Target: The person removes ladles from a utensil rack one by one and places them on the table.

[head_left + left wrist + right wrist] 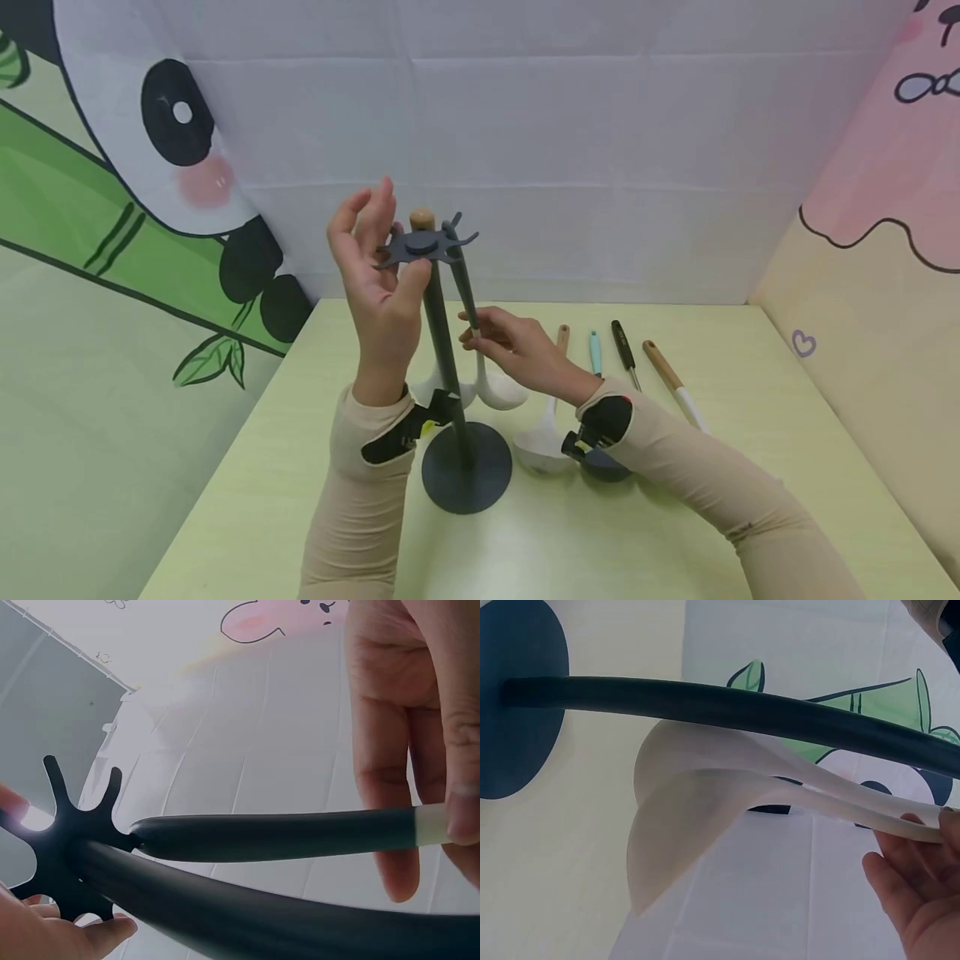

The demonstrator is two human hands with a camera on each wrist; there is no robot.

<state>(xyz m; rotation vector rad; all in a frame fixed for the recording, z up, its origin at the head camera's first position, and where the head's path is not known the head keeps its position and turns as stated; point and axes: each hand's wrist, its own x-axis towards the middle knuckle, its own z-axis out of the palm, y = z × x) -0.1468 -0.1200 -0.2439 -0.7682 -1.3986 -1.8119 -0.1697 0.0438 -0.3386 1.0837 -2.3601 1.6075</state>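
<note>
A dark utensil stand (442,350) rises from a round base, with a ring of hooks (422,242) at its top. My left hand (382,292) grips this hook ring, its thumb at the near side and fingers at the left. A white ladle with a dark handle (277,836) hangs upright at the right-hand hooks, its handle's top against one. My right hand (517,343) pinches it where the dark handle meets the pale neck. Its white bowl (682,840) points down beside the post. Behind it hangs another white utensil (697,742), with a wooden handle top (422,218) showing above the ring.
Right of the stand's base (467,467), a white ladle (543,446) lies on the pale table. Beyond it are a turquoise handle (595,350), a black handle (622,342) and a wood-and-white handle (663,365). A dark utensil head (606,467) shows partly under my right forearm.
</note>
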